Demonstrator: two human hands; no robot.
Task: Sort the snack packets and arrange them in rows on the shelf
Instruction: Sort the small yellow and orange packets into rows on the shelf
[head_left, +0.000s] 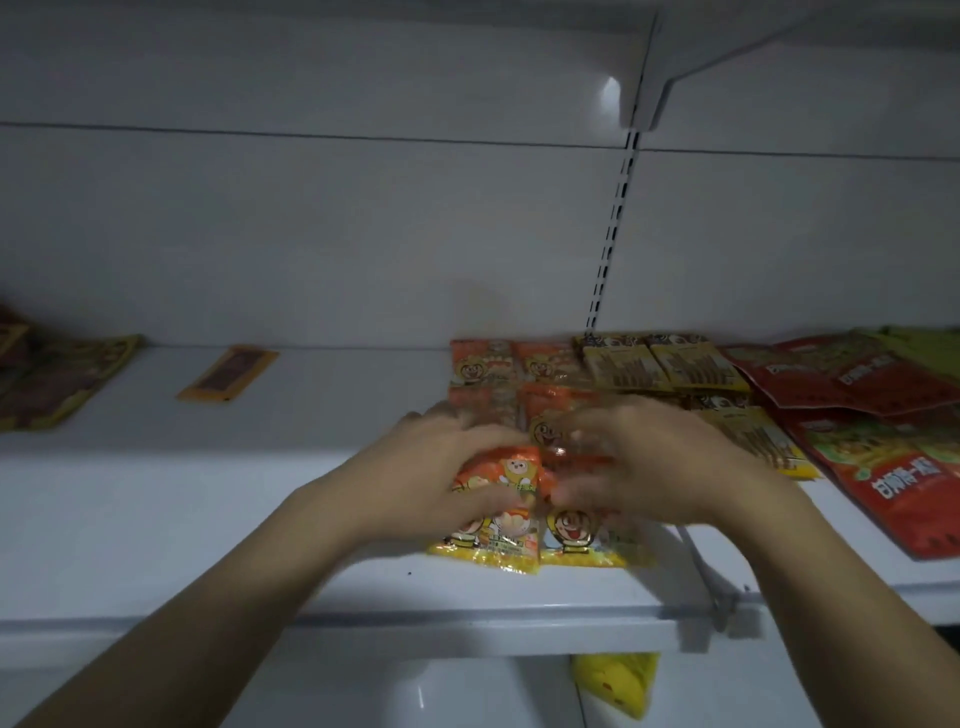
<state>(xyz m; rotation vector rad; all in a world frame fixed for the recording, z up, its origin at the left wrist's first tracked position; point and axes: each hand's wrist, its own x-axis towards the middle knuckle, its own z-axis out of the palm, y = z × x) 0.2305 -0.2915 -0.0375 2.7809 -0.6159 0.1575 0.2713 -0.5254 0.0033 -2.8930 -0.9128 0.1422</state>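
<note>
Orange packets (511, 470) are grasped by the left hand (436, 467). For the right hand (644, 467), blurred, the grip cannot be told. Edges should be squared with the back row (483, 361).

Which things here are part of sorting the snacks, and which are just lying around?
In the job: orange packets under left hand and right hand; yellow packets; red packets; shelf.
Lying about: yellow bag below the shelf; slotted upright.

Looks like a shop: white metal shelf (208, 493), slotted upright (613, 223) at upper right, snack packets (665, 366) in rows.
</note>
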